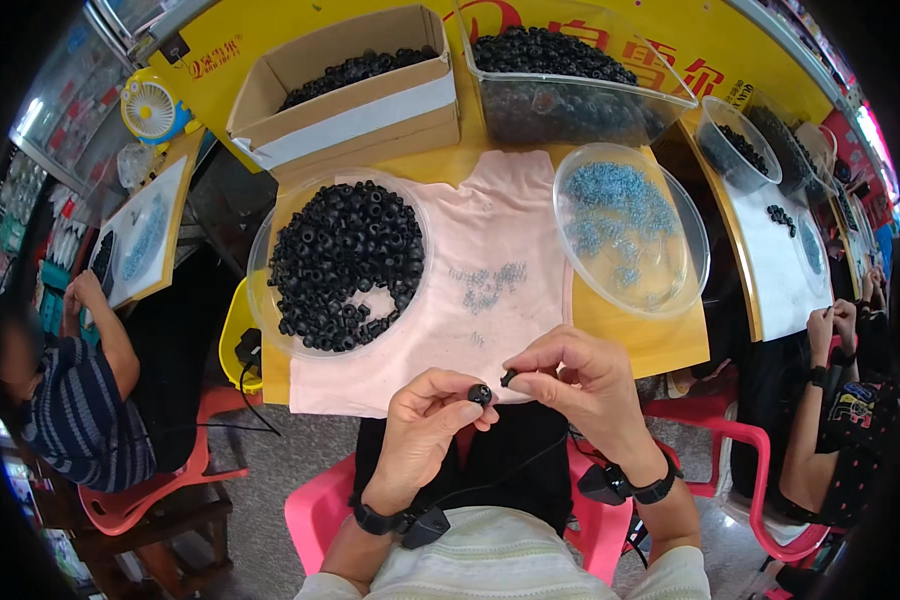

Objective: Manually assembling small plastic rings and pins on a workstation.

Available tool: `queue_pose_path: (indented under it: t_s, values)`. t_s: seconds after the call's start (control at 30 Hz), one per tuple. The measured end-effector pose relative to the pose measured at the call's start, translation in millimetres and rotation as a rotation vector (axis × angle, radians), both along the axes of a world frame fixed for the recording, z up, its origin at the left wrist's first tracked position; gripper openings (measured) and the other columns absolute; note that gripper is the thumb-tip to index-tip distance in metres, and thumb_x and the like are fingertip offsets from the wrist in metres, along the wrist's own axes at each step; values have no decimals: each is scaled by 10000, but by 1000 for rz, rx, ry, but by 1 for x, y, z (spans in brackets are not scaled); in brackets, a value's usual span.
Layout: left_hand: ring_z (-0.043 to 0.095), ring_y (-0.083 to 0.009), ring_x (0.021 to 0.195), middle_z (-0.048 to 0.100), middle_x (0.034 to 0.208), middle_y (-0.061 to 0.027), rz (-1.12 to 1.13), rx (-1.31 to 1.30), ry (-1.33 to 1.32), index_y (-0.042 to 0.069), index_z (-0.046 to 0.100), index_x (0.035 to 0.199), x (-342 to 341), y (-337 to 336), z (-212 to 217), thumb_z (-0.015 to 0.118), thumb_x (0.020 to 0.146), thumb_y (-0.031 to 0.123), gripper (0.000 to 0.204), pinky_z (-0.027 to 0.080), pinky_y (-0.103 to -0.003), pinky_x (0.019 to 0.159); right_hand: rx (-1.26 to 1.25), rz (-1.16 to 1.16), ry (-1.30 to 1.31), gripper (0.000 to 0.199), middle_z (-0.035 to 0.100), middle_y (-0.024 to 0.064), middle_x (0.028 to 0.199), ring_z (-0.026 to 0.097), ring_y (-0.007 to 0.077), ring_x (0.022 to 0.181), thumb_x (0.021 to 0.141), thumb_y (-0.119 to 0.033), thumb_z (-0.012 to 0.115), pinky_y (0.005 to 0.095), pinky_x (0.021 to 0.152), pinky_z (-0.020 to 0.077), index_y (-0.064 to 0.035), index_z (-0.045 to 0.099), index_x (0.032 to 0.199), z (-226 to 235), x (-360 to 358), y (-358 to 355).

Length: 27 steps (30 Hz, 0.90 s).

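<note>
Above my lap, in front of the table's near edge, both hands are close together. My left hand (433, 425) pinches a round black plastic cord-lock piece (480, 394) with a hole facing up. My right hand (582, 385) pinches a smaller black plastic piece (509, 379) between thumb and forefinger, just right of the first and apart from it. On the pink cloth (410, 385) beyond them lie scattered small springs (485, 283). A round clear tray (260, 310) of hollow black pieces (345, 245) stands left; an oval clear tray (660, 297) of bluish springs (620, 205) stands right.
At the table's back stand a cardboard box (360, 125) and a clear plastic bin (570, 110), both holding black pieces. A yellow bucket (238, 325) sits by the left edge. People work at neighbouring tables (760, 240) on both sides. Cables hang from my wrist bands (375, 517).
</note>
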<state>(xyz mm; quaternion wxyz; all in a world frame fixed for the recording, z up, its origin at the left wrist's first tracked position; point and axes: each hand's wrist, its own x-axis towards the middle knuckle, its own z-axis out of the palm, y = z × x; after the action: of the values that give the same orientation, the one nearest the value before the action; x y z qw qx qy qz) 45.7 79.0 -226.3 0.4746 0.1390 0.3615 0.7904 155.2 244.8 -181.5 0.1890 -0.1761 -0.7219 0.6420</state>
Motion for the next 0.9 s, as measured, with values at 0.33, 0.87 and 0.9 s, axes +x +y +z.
queue_pose_path:
  t_s: [0.33,0.87,0.9]
  values:
    - [677,-189,890,675,987,-128,24,-43,89,-33,601,1068,4,6,8,655,866,-41,209,555,-285,807,143,10,20,119,662,55,830,558,75,619,822,-72,736,217,523,418,-11,710,922,16,1,-5]
    - [662,-184,925,657,1013,-114,71,-34,190,-35,607,1080,3,6,11,648,859,-77,229,553,-301,851,289,-1,45,125,645,51,799,555,82,583,797,-53,753,214,498,416,-16,702,906,18,-6,-7]
    - [662,-186,927,656,1017,-117,76,-42,198,-37,611,1077,3,6,11,647,860,-77,224,552,-302,851,303,5,45,128,640,53,791,559,87,580,797,-53,754,216,496,418,-15,701,907,17,-6,-8]
